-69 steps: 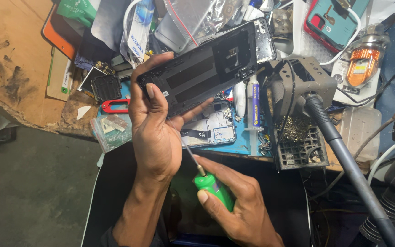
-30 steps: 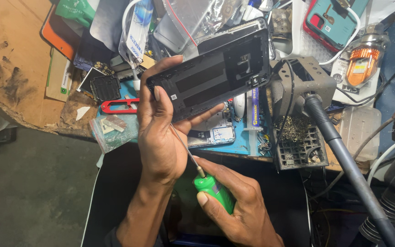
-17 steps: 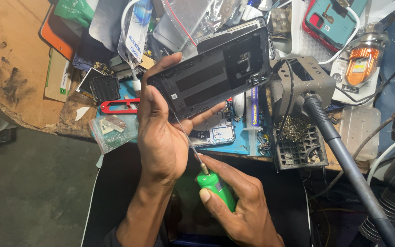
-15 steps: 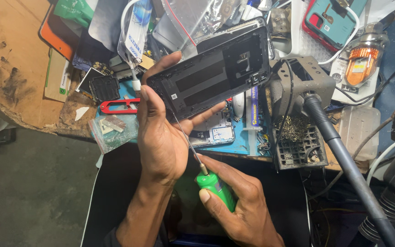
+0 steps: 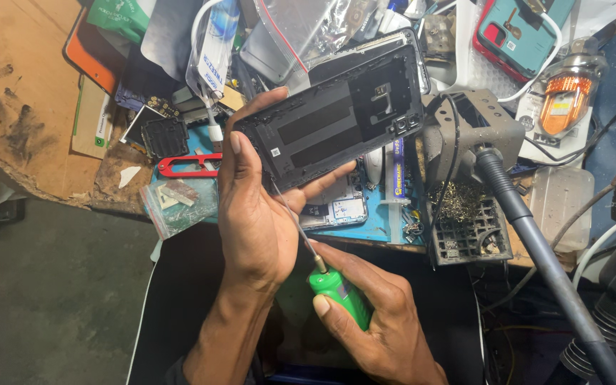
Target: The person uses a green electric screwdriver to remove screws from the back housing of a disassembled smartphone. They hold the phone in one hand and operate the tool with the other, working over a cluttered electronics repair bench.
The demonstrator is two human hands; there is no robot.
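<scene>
My left hand [image 5: 254, 214] grips a black phone back cover [image 5: 336, 121] by its lower left end, inner side facing me, tilted up to the right above the bench. My right hand [image 5: 376, 314] holds a green-handled screwdriver [image 5: 336, 294]. Its thin metal shaft runs up and left, with the tip at the cover's lower edge beside my left palm.
The cluttered bench [image 5: 30, 107] holds red-handled cutters [image 5: 183, 165], a blue mat with a circuit board [image 5: 344, 210], a teal phone case [image 5: 518, 36], plastic bags, and a grey stand with a hose [image 5: 536, 242]. A black solder-tip tray [image 5: 468, 224] sits at the right.
The phone back cover has shifted up and to the right in my left hand. The screwdriver has stayed low with its tip near the cover's lower edge.
</scene>
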